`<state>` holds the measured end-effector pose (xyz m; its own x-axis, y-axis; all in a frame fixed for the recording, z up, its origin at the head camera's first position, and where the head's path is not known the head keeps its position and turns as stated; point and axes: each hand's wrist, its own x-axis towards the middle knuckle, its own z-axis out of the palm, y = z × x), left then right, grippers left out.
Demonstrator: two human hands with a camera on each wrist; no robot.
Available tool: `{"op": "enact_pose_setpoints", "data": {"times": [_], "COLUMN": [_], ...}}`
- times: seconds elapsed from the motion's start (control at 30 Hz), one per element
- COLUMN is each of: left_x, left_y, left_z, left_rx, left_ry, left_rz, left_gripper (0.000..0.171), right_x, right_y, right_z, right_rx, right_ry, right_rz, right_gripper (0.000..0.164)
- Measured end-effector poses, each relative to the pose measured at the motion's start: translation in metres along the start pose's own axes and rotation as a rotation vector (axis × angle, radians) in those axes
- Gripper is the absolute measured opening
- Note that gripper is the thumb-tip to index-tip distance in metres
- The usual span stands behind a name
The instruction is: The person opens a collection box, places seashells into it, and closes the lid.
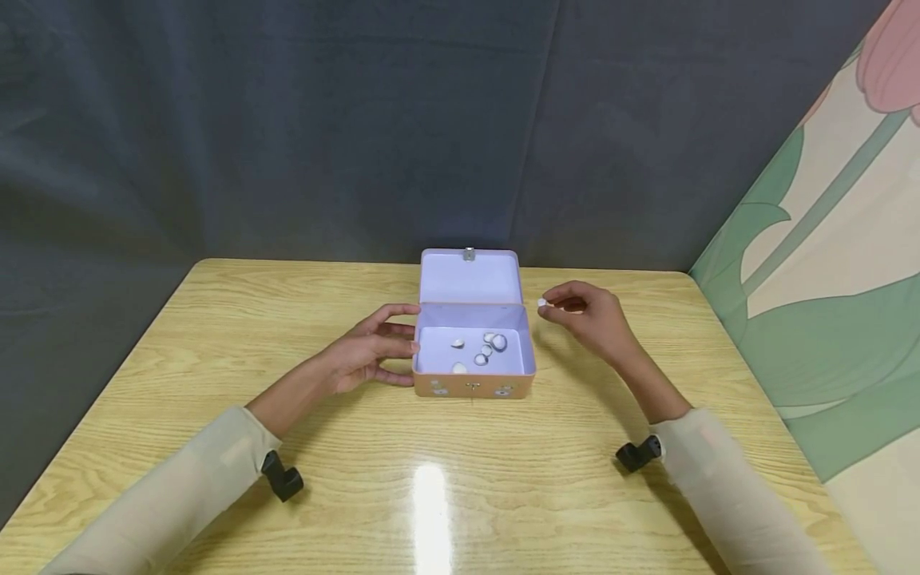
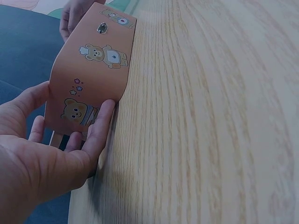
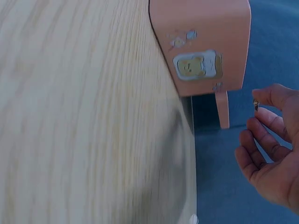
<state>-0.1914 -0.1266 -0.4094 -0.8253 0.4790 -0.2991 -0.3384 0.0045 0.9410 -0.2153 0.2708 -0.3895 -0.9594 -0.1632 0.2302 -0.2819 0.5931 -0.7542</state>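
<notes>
A hinged tin box [image 1: 473,386], orange-pink outside and lilac inside, stands on the table with its lid [image 1: 470,275] up at the back. Several small pale seashells [image 1: 499,343] lie scattered on its floor. My left hand [image 1: 366,351] touches the box's left end, fingers spread from its rear corner to near the front; in the left wrist view one fingertip reaches the lower front edge. Just right of the box, above the table, my right hand [image 1: 589,319] pinches a small seashell [image 3: 256,105] between thumb and fingertip, its other fingers loosely bent.
Wood-grain table [image 1: 431,447] under the box, with a dark curtain [image 1: 359,128] behind it. A flower-patterned cloth [image 1: 826,319] hangs at the right. Bear pictures [image 2: 100,55] and a metal clasp [image 2: 102,28] mark the box front. A small white thing [image 3: 194,219] shows at the table edge.
</notes>
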Motion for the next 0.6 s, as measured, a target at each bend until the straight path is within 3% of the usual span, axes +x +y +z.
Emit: {"op": "enact_pose_setpoints", "data": {"times": [0.6], "left_x": [0.001], "left_y": [-0.002], "left_z": [-0.001], "left_rx": [-0.006], "left_ry": [0.001], "left_rz": [0.004], "left_gripper": [0.076], "right_x": [0.003], "right_y": [-0.029], "right_z": [0.029], "right_rx": [0.059], "right_ry": [-0.063], "right_rz": [-0.044], "right_gripper": [0.023]}}
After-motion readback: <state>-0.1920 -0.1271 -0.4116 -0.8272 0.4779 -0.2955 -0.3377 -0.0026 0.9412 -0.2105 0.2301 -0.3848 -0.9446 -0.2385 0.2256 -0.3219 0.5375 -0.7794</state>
